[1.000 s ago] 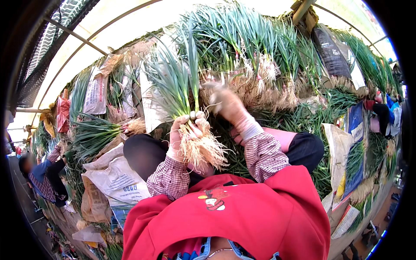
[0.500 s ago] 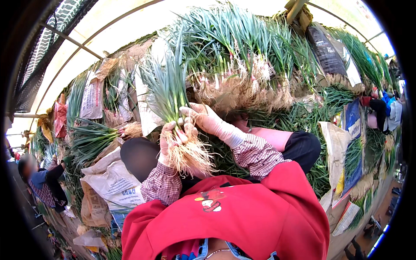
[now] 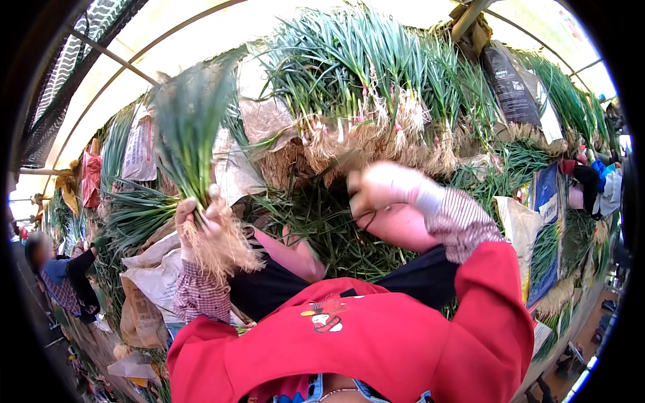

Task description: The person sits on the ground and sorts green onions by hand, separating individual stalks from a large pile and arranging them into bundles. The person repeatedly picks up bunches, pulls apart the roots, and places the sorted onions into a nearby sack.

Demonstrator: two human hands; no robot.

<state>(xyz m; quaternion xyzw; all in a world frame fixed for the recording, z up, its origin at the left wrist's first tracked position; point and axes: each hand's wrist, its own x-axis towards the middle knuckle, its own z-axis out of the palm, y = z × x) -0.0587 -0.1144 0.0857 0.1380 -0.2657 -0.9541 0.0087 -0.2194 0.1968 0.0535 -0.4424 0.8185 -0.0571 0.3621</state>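
A bunch of green garlic [image 3: 191, 138] stands upright in my left hand [image 3: 187, 218], with long green leaves blurred at the top and pale brown roots hanging below. The fingers are wrapped round the pale stems, just above the roots. My right hand [image 3: 390, 188], in a pale glove, is apart from the bunch, over my bent right leg. Motion smears its fingers, so what they hold, if anything, does not show. Beyond my hands lies a wide heap of green garlic [image 3: 349, 60], leaves away from me and roots toward me.
Loose green leaves [image 3: 336, 232] cover the ground between my legs. Another bunch [image 3: 144, 218] lies on sacks at the left. A white sack [image 3: 151, 275] spreads beside my left sleeve, and a beige sack [image 3: 517, 228] stands at the right. A co-worker [image 3: 67, 275] is at the far left.
My hands have moved apart. The left one has carried the bunch leftward; the right one has let go of it and moved right. My legs have shifted, uncovering more loose leaves.
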